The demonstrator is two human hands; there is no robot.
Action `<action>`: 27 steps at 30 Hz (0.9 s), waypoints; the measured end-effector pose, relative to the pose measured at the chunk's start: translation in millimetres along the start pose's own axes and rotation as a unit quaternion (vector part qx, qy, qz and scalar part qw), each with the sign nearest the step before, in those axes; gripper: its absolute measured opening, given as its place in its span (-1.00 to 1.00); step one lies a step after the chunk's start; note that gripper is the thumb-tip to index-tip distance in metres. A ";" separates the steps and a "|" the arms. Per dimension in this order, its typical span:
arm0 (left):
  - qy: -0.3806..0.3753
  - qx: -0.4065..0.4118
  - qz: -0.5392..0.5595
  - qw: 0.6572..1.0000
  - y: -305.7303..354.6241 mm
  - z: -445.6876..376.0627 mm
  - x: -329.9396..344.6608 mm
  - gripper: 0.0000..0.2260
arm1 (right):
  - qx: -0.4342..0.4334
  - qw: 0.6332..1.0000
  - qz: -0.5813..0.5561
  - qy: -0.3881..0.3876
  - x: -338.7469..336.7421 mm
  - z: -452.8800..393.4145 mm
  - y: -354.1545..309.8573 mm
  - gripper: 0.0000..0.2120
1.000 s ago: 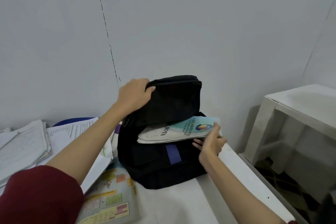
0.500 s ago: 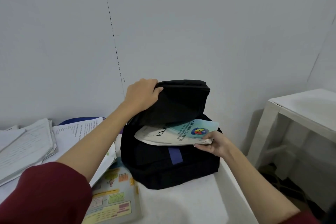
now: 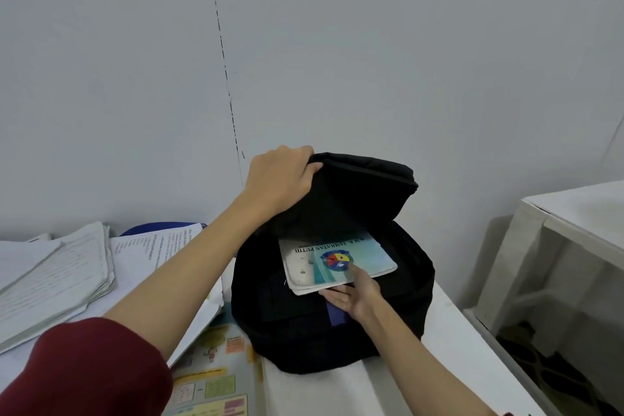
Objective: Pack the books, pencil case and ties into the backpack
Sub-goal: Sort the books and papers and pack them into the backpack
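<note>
My right hand (image 3: 354, 294) pinched the books (image 3: 337, 262) at their near edge — long axis pointing into the backpack (image 3: 405, 297). My left hand (image 3: 280, 176) gripped its flap (image 3: 364, 186) up.

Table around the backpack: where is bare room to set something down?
Bare white table lies in front of the backpack, between the colourful book and the table's right edge. Left of the backpack it is crowded: paper stacks overlap there.
</note>
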State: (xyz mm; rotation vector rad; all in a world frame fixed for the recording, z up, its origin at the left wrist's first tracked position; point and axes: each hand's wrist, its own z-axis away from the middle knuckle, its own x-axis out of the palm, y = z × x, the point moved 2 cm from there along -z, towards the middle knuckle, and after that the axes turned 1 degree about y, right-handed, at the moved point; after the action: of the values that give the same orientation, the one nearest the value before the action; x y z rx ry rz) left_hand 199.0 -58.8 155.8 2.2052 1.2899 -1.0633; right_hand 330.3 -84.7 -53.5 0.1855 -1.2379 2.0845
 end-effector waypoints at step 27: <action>-0.345 -0.058 0.234 0.907 -31.9 87.3 83.2 -0.80 | -0.668 0.600 0.427 0.111 33.7 66.9 -21.3 -0.76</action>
State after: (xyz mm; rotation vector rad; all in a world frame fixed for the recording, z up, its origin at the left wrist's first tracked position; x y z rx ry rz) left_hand 159.5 -50.2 37.8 1.6656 0.4672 -1.3344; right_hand 304.0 -116.4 12.6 -1.5487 -2.6168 1.0260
